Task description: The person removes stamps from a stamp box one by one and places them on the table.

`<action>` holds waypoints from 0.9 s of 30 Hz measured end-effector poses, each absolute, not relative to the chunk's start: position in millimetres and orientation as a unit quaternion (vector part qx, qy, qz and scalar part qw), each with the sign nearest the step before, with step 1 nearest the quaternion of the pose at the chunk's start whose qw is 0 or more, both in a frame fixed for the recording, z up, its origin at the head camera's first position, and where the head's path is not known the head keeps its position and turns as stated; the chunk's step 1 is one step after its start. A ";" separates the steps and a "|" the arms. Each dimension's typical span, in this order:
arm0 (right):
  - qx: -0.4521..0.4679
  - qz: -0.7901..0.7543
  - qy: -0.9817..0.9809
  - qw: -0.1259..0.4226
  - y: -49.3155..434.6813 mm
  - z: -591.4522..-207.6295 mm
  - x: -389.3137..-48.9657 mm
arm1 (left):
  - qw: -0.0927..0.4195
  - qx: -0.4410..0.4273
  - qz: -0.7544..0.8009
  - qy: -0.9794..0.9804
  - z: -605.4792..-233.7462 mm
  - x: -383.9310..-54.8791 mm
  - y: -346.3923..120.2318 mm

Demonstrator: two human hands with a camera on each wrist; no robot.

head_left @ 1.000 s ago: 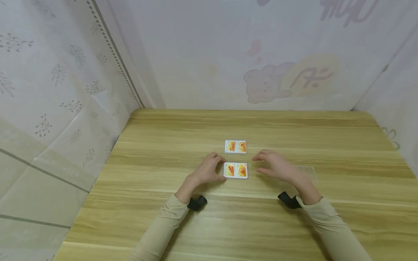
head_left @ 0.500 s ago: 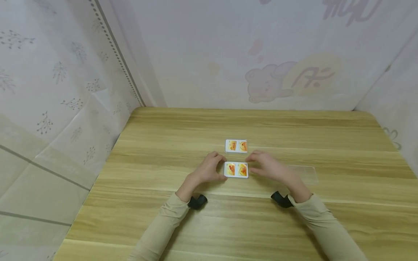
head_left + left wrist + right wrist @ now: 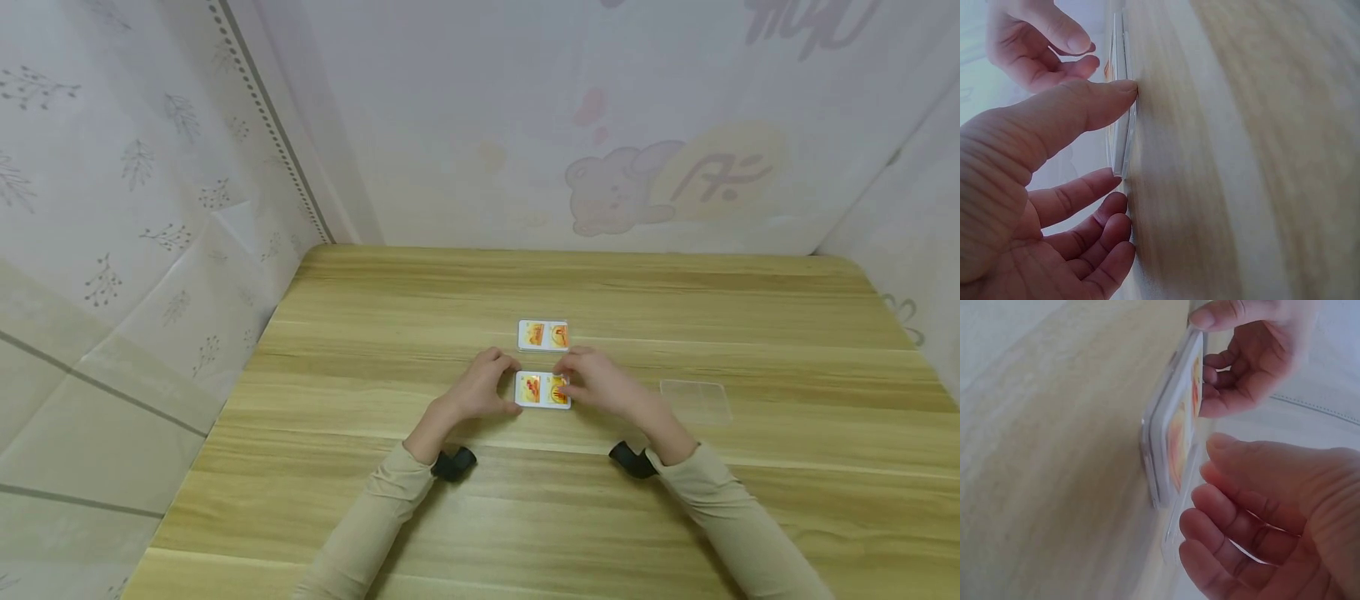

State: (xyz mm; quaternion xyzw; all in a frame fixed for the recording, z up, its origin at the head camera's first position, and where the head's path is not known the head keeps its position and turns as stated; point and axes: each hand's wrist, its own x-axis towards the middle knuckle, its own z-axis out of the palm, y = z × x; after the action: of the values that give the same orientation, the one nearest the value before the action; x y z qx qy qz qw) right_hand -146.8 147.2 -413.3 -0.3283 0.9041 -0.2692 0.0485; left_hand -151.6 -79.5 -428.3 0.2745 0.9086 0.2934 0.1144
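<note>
Head view: the left hand's grip holds a rectangular white-and-orange card in clear plastic; the right hand's, loosely narrowed, hovers above.

In the head view, a wood-grain table lies at six o'clock; a pale backdrop rises at twelve, its printed bear at two; a sprig-patterned sheet covers nine o'clock.

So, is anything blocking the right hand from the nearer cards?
No, nothing visible stands between the right hand and the nearer cards; just a gap shows in the right wrist view. The left hand is at their left end, and the clear plastic piece lies off to the right.
</note>
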 end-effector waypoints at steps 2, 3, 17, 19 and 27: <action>-0.320 -0.269 0.907 0.051 145.6 -413.7 -146.5 | 0.114 0.275 0.294 0.908 -428.4 -151.5 -79.5; -0.315 -0.271 0.908 0.053 144.9 -413.8 -146.4 | 0.114 0.275 0.295 0.908 -428.5 -151.5 -79.5; -0.271 -0.266 0.923 0.058 136.8 -418.0 -147.5 | 0.117 0.270 0.301 0.907 -427.5 -151.2 -79.5; -0.261 -0.264 0.926 0.062 135.8 -418.1 -147.3 | 0.116 0.269 0.302 0.907 -427.9 -151.3 -79.5; -0.235 -0.271 0.931 0.074 133.4 -417.6 -147.2 | 0.121 0.266 0.303 0.907 -427.9 -151.0 -79.2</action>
State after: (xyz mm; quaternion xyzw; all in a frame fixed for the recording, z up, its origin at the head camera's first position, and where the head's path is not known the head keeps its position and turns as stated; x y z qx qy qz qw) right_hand -147.2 133.4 -417.6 -0.2351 0.9306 -0.2706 0.0739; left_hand -151.0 -79.2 -427.9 0.2658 0.9072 0.3028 0.1209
